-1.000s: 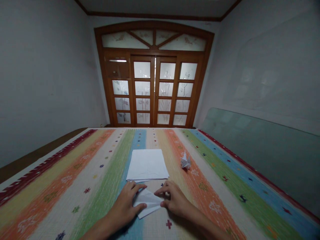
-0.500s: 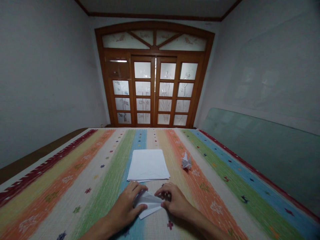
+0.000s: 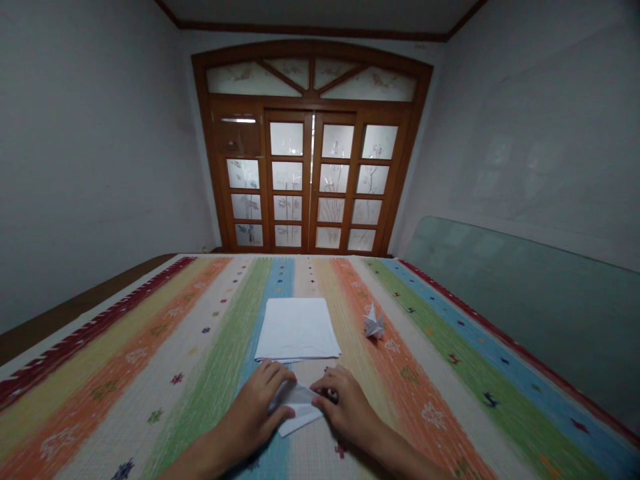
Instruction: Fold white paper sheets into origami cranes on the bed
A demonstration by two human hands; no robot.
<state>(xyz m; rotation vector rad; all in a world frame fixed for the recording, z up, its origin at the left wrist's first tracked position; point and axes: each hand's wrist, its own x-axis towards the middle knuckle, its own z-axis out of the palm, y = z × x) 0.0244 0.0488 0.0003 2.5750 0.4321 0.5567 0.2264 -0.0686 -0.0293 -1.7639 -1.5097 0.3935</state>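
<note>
A partly folded piece of white paper (image 3: pixel 299 408) lies on the striped tablecloth between my hands, with creases across it and a flap pointing toward me. My left hand (image 3: pixel 263 403) grips its left side, thumb on top and fingers along the far edge. On the right edge, my right hand (image 3: pixel 343 399) pinches the paper between thumb and curled fingers. Just beyond my hands rests a stack of white paper sheets (image 3: pixel 299 328). A small folded paper crane (image 3: pixel 373 324) stands to the right of the stack.
The striped tablecloth (image 3: pixel 200 373) covers the long table. A pale green panel (image 3: pixel 525 287) runs along the right side. Wooden doors with frosted panes (image 3: pixel 310 180) stand beyond the table's far end, between white walls.
My right thumb and fingers have shifted slightly left over the paper's right edge, closing in on the fold. My left hand stays nearly still; the view has shifted a little.
</note>
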